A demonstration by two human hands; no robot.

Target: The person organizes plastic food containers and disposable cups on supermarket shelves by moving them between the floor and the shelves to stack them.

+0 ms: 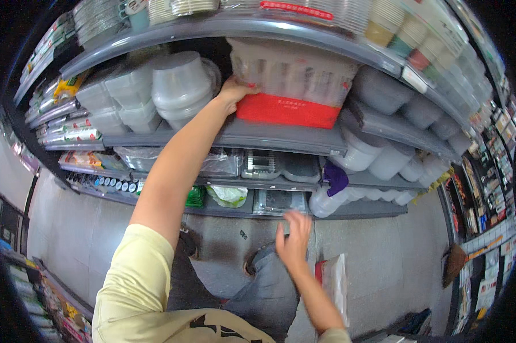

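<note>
My left hand [233, 95] reaches up to the middle shelf and grips the left edge of a clear plastic package with a red lower band [290, 109]. Its thumb lies on the front; the other fingers are hidden. The package stands upright, slightly blurred, with pale contents showing through. Just left of that hand are stacked round translucent plastic containers [180, 81]. My right hand [295, 236] hangs blurred in the air over my bent knee, fingers apart, holding nothing. A similar red-and-clear package [332, 283] is low at my right, partly behind my right forearm.
Stacked rectangular containers [125, 94] fill the shelf's left part. Lidded tubs [361, 150] stand at right, with a purple cloth-like item [336, 178] hanging beside them. The upper shelf edge [241, 28] overhangs the package. Grey floor tiles [369, 253] lie below; another rack [485, 206] rises at right.
</note>
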